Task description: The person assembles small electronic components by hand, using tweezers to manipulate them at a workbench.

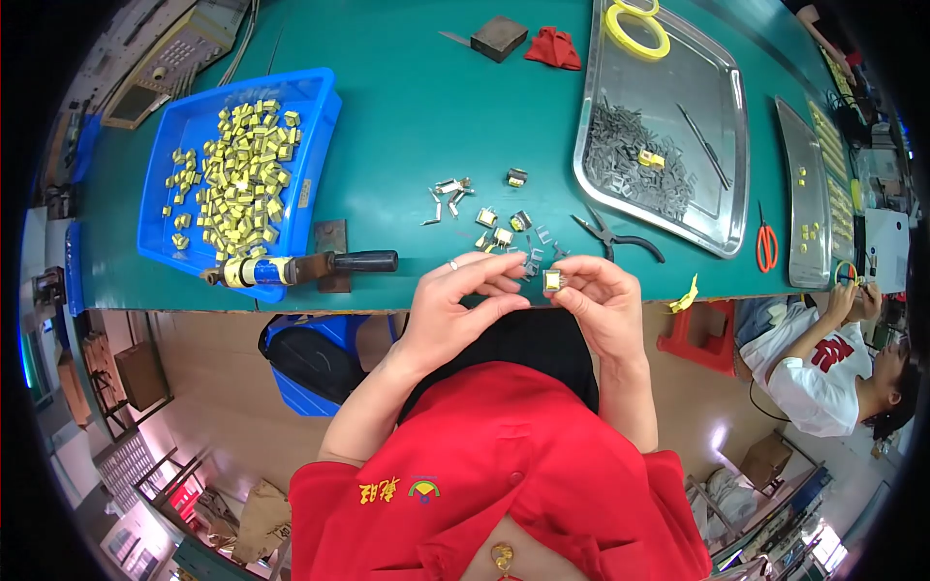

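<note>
Near the frame's middle, we pinch a small yellow block (552, 280) in our right hand (605, 292), likely to keep it steady, our left hand (453, 302) spread apart.

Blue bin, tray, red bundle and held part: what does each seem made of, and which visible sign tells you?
Blue bin: probably smooth plastic; even colour, moulded rim.
Tray: likely polished metal; silvery, with bright reflections.
Red bundle: apparently matt fabric; soft folds.
Held part: yellow edging, possibly tape or plastic, but too small to settle.
</note>
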`<state>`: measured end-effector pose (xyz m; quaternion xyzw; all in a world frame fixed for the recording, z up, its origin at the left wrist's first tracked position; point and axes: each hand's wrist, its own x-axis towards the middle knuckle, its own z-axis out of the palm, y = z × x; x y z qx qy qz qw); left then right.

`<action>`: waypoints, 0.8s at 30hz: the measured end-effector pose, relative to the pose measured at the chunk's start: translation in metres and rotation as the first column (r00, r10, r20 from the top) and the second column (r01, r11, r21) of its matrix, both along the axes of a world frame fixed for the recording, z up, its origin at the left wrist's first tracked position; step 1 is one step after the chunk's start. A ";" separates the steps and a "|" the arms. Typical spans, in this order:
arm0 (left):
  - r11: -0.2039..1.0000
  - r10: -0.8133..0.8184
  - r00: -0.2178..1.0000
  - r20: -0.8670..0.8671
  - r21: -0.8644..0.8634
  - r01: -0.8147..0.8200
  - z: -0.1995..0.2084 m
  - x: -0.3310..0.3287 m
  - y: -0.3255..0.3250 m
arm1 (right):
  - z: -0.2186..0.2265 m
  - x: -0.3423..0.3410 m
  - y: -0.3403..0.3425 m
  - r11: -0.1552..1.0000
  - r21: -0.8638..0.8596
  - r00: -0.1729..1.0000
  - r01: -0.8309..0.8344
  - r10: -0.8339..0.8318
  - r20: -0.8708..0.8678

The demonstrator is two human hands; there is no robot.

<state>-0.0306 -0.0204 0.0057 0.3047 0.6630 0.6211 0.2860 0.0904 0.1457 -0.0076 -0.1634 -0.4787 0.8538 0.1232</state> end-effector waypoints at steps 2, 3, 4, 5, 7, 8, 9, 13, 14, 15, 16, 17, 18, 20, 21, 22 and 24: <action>0.997 -0.059 0.996 0.062 0.060 0.055 0.002 0.003 0.004 | 0.001 -0.001 -0.003 1.000 -0.005 1.000 -0.019 0.019 -0.007; 0.995 -0.065 0.995 0.082 0.082 0.058 0.001 0.004 0.006 | 0.002 -0.002 -0.004 1.000 -0.005 1.000 -0.021 0.021 -0.007; 0.995 -0.065 0.995 0.081 0.082 0.058 -0.001 0.004 0.006 | 0.003 -0.003 -0.005 1.000 -0.006 0.999 -0.030 0.030 -0.020; 0.994 -0.049 0.997 0.059 0.102 0.043 -0.003 0.005 0.006 | 0.004 -0.004 -0.005 0.999 -0.008 0.999 -0.040 0.040 -0.034; 0.992 -0.035 0.999 0.037 0.122 0.030 -0.003 0.004 0.006 | 0.007 -0.005 -0.007 0.999 0.016 0.998 -0.047 0.048 -0.038; 0.993 -0.030 1.000 -0.008 0.112 0.030 -0.003 0.004 0.006 | 0.009 -0.005 -0.007 0.998 0.040 0.998 -0.054 0.056 -0.042; 0.994 -0.025 0.998 -0.052 0.102 0.030 -0.002 0.004 0.006 | 0.011 -0.004 -0.007 0.998 0.040 0.998 -0.052 0.054 -0.041; 0.992 -0.033 0.998 -0.060 0.116 0.039 -0.003 0.003 0.005 | 0.017 -0.003 -0.004 0.959 0.274 0.997 -0.072 0.078 -0.009; 0.993 -0.040 0.996 -0.081 0.110 0.048 -0.002 0.002 0.005 | 0.017 -0.002 -0.002 0.913 0.395 0.994 -0.106 0.110 0.013; 0.993 -0.047 0.994 -0.102 0.104 0.057 -0.002 0.002 0.005 | 0.018 -0.002 -0.002 0.913 0.395 0.994 -0.105 0.108 0.014; 0.993 -0.047 0.994 -0.101 0.103 0.058 -0.002 0.001 0.004 | 0.020 -0.003 -0.001 0.894 0.433 0.992 -0.117 0.121 0.020; 0.993 -0.047 0.993 -0.104 0.101 0.058 -0.002 0.001 0.004 | 0.020 -0.003 0.000 0.872 0.471 0.991 -0.130 0.133 0.027; 0.993 -0.047 0.993 -0.106 0.100 0.058 -0.002 0.001 0.004 | 0.020 -0.003 0.000 0.873 0.471 0.991 -0.130 0.133 0.027; 0.993 -0.052 0.993 -0.102 0.098 0.062 -0.001 0.001 0.004 | 0.019 -0.002 0.000 0.889 0.434 0.990 -0.142 0.140 0.037; 0.993 -0.055 0.994 -0.098 0.096 0.064 -0.001 0.001 0.004 | 0.019 -0.002 0.000 0.890 0.434 0.990 -0.142 0.139 0.037; 0.993 -0.056 0.994 -0.098 0.096 0.065 -0.002 0.000 0.004 | 0.019 -0.001 0.000 0.904 0.401 0.989 -0.149 0.141 0.050; 0.994 -0.068 0.992 -0.102 0.083 0.077 -0.002 0.000 0.003 | 0.019 -0.001 0.000 0.917 0.366 0.988 -0.156 0.143 0.063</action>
